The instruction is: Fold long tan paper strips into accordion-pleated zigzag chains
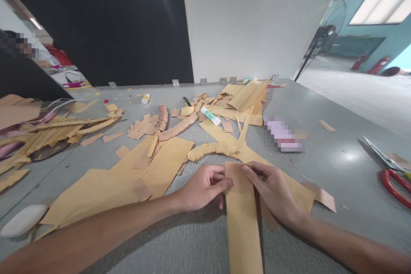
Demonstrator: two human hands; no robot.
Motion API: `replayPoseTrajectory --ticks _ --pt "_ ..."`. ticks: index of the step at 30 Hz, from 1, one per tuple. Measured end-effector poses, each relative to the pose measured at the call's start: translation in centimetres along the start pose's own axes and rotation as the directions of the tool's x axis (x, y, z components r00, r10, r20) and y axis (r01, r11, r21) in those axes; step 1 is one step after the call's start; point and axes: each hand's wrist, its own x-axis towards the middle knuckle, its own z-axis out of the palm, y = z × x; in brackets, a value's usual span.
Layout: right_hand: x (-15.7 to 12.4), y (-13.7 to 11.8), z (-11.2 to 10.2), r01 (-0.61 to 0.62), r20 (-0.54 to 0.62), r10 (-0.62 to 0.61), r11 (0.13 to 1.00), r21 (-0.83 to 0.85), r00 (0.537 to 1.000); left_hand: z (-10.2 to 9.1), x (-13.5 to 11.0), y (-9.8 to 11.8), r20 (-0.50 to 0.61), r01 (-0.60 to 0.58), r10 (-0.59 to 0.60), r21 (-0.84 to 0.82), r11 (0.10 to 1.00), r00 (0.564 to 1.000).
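Note:
My left hand (pixel 207 186) pinches the left edge of a long tan paper strip (pixel 242 222) near its far end. On the opposite edge, my right hand (pixel 269 182) grips the same strip, thumb on top and fingers behind. The strip runs down toward me past the bottom of the view, and its far end looks doubled over in a short flap. Just beyond my hands lies a curved, pleated paper piece (pixel 213 150). More flat tan paper (pixel 167 162) spreads to the left. The fingertips behind the strip are hidden.
A glue stick (pixel 210 116) lies among paper scraps, with a cutter (pixel 187 102) behind it. Red-handled scissors (pixel 393 175) rest at the right. A white computer mouse (pixel 24 220) sits at the left edge. Upright black and white panels (pixel 257 21) border the far side.

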Motion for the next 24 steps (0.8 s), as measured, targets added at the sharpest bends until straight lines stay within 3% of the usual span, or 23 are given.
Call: replayPoseTrajectory --ticks 4,8,17,24 --pt "-0.03 -0.37 0.12 -0.011 0.065 0.003 0.992 0.125 0.998 -0.04 -0.09 0.07 -0.103 -0.056 0.059 0.034 0.998 0.993" --pt "-0.12 -0.47 0.27 -0.072 0.108 0.052 0.980 0.184 0.993 -0.11 -0.09 0.05 -0.122 -0.077 0.080 0.029 0.997 0.989" --pt "0.09 -0.05 0.33 -0.085 0.073 0.075 0.984 0.155 0.995 -0.01 -0.10 0.25 -0.116 -0.062 0.064 0.021 0.998 0.991" --pt "0.03 -0.15 0.26 -0.086 -0.055 0.094 0.988 0.126 0.994 -0.06 -0.13 0.19 -0.109 -0.046 0.046 0.008 0.999 0.993"
